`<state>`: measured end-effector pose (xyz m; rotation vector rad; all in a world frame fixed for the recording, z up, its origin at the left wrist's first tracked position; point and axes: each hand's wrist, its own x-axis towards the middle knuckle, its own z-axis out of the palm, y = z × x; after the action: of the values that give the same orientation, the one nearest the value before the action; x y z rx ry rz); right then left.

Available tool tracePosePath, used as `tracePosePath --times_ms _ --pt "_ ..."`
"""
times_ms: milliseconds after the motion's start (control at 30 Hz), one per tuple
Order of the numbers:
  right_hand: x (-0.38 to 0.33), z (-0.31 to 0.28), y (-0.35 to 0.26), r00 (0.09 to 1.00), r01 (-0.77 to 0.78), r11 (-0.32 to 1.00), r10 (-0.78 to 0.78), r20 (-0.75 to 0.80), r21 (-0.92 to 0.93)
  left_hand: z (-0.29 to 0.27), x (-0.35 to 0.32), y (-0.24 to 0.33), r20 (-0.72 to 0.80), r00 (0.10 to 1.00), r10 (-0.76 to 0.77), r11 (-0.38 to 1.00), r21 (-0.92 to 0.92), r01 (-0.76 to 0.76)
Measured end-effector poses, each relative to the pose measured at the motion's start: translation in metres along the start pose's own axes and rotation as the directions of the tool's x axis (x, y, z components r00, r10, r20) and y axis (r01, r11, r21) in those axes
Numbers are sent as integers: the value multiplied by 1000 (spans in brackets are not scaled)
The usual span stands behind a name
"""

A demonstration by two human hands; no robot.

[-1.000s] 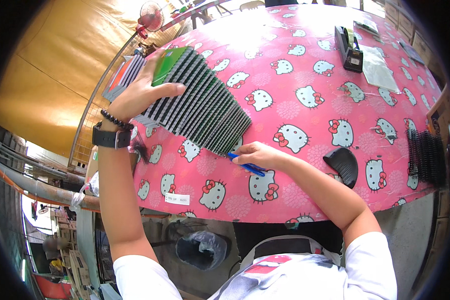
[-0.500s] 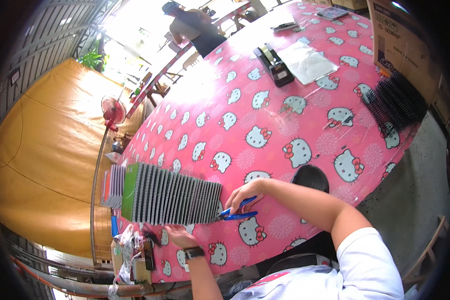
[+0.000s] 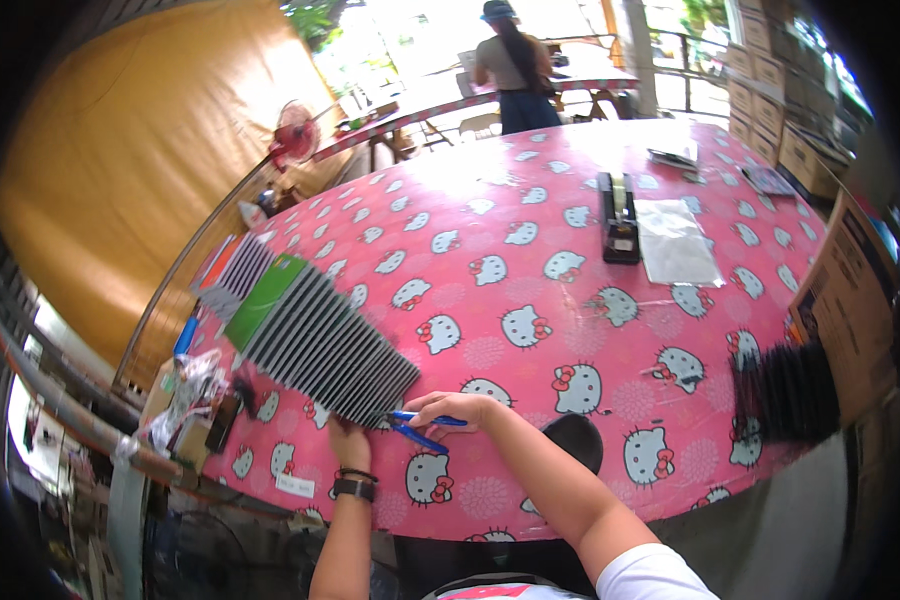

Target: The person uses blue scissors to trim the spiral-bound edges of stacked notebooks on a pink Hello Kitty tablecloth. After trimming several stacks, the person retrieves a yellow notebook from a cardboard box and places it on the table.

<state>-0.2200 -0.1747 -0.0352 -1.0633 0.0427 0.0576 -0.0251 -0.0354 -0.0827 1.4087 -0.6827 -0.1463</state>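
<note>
A long row of spiral-bound notebooks [image 3: 325, 342] with a green cover at its far-left end leans across the pink table. My right hand [image 3: 440, 410] is closed round a pair of blue-handled cutting pliers [image 3: 425, 438], whose handles stand apart. Their small jaws are at the row's near-right corner, by the notebooks' edges; what lies between them is too small to tell. Against the near side of that same corner, my left hand [image 3: 350, 443] grips the notebooks, its fingertips partly hidden by them. A dark watch and a bracelet are on my left wrist.
A second notebook stack [image 3: 235, 272] stands behind the row. Plastic-wrapped odds and ends [image 3: 192, 395] lie at the left edge. Farther off are a tape dispenser [image 3: 620, 225], a clear plastic sheet [image 3: 678, 245], black spiral coils [image 3: 785, 392] and a carton [image 3: 850, 300]. A person [image 3: 515, 70] stands beyond.
The head view has turned, so the table sits lower and rotated. My left hand has moved in from lying stretched out beside the row to its near-right corner. The pliers remain in my right hand.
</note>
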Motion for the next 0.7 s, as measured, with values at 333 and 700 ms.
tracePosePath --times_ms 333,700 --pt "-4 -1 -4 1000 -28 999 28 7 -47 15 -28 23 212 974 87 418 879 -228" --pt "-11 -4 -2 1000 -7 999 6 5 48 14 4 4 303 950 74 515 804 -297"
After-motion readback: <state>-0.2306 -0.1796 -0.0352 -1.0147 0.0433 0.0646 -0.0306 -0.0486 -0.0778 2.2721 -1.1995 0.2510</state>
